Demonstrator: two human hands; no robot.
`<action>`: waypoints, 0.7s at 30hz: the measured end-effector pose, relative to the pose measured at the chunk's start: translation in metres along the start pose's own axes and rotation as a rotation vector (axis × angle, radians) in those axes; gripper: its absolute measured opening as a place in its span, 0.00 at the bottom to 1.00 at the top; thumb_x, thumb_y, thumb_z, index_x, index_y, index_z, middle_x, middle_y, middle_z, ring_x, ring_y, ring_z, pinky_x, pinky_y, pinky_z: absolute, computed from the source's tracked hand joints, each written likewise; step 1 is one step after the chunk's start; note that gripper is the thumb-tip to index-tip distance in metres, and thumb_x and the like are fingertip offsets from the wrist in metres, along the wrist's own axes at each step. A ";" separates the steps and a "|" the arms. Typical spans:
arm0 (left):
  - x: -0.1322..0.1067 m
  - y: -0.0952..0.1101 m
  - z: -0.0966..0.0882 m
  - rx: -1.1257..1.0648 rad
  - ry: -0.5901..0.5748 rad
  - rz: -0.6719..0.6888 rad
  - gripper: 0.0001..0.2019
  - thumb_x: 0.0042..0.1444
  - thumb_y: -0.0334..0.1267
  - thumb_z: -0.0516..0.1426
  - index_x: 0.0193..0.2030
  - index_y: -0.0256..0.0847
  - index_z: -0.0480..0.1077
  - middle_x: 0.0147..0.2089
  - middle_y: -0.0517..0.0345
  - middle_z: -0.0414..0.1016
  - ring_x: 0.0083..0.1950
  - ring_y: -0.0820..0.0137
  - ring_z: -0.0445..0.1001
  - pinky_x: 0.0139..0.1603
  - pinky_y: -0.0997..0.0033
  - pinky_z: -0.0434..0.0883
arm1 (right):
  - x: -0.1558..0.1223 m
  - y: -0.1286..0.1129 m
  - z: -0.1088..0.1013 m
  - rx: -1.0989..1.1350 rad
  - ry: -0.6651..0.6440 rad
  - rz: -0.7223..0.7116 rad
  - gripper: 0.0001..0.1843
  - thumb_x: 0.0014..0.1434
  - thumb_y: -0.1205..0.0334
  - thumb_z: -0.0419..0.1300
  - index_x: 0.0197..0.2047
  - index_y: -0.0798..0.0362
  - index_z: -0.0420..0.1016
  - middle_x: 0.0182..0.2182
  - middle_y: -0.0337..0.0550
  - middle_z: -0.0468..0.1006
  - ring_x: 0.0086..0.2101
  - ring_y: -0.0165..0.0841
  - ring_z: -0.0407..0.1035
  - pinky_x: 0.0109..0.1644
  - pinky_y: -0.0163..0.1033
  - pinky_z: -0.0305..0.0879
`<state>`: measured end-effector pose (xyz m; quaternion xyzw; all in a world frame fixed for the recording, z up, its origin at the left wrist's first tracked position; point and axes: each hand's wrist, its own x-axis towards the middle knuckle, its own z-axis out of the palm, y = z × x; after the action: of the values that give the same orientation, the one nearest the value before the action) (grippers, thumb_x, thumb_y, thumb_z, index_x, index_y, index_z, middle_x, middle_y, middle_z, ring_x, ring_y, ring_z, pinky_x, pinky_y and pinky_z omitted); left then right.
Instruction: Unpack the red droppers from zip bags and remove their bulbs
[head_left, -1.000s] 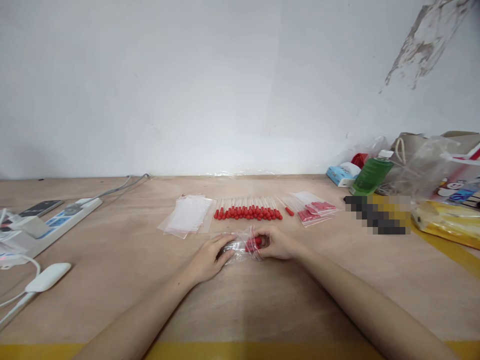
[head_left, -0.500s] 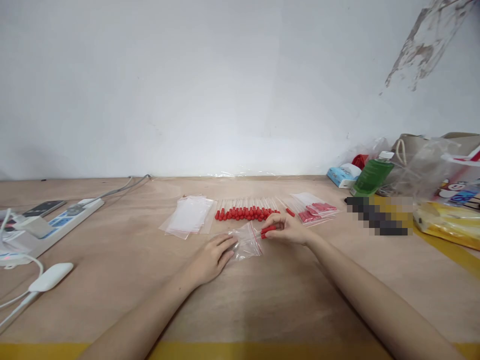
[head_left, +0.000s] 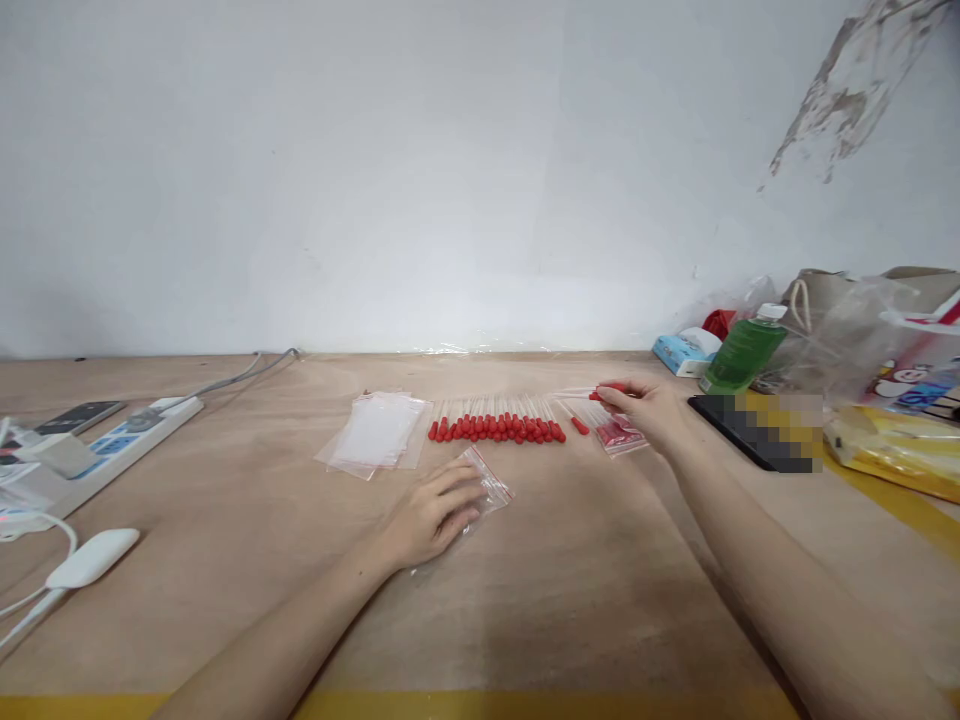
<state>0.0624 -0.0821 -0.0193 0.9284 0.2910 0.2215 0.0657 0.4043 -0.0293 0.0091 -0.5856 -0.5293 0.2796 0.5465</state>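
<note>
My left hand point(head_left: 442, 510) rests on the table, fingers curled over a clear zip-lock bag point(head_left: 495, 490) whose red-lined mouth points to the right. The fingers cover much of this bag. My right hand point(head_left: 637, 405) is closed on droppers with red rubber bulbs point(head_left: 611, 388) and thin clear tubes; how many it holds is unclear. It hovers over the filled zip-lock bags point(head_left: 621, 436), partly hiding them. In the middle lies a row of red-bulbed droppers point(head_left: 495, 428), tubes pointing away from me. A single dropper point(head_left: 580, 425) lies apart at the row's right end.
A stack of flat zip-lock bags point(head_left: 375, 430) lies left of the row. Further left are a power strip point(head_left: 142, 445), a phone point(head_left: 81, 417) and a white charger point(head_left: 94, 558). On the right stand a green bottle point(head_left: 742, 350), a tissue pack point(head_left: 681, 355) and a yellow package point(head_left: 892, 445).
My right hand has moved right and away from the open bag, carrying the droppers to the filled bags. The bag under my left hand has turned and its mouth lies flatter.
</note>
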 end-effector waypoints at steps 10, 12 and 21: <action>-0.005 0.008 0.008 -0.037 -0.165 -0.185 0.22 0.61 0.48 0.44 0.61 0.50 0.53 0.66 0.55 0.48 0.66 0.61 0.45 0.63 0.50 0.46 | -0.023 0.042 0.064 -0.557 -0.019 -0.553 0.16 0.56 0.56 0.52 0.41 0.56 0.74 0.41 0.54 0.71 0.42 0.41 0.66 0.48 0.47 0.63; -0.004 0.008 0.007 -0.064 -0.045 -0.282 0.20 0.62 0.47 0.42 0.59 0.47 0.59 0.64 0.53 0.53 0.64 0.61 0.52 0.62 0.54 0.53 | -0.023 0.044 0.065 -0.634 -0.060 -0.573 0.19 0.57 0.54 0.52 0.44 0.57 0.73 0.43 0.57 0.69 0.45 0.43 0.63 0.49 0.48 0.61; -0.009 -0.017 -0.008 0.025 0.162 -0.602 0.16 0.52 0.48 0.53 0.44 0.41 0.67 0.42 0.53 0.67 0.42 0.63 0.69 0.44 0.61 0.66 | -0.022 0.045 0.055 -0.703 -0.022 -0.538 0.30 0.47 0.45 0.60 0.50 0.53 0.68 0.43 0.53 0.66 0.43 0.44 0.62 0.46 0.48 0.58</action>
<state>0.0432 -0.0735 -0.0201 0.7806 0.5599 0.2617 0.0937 0.3629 -0.0240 -0.0525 -0.5741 -0.7318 -0.0635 0.3617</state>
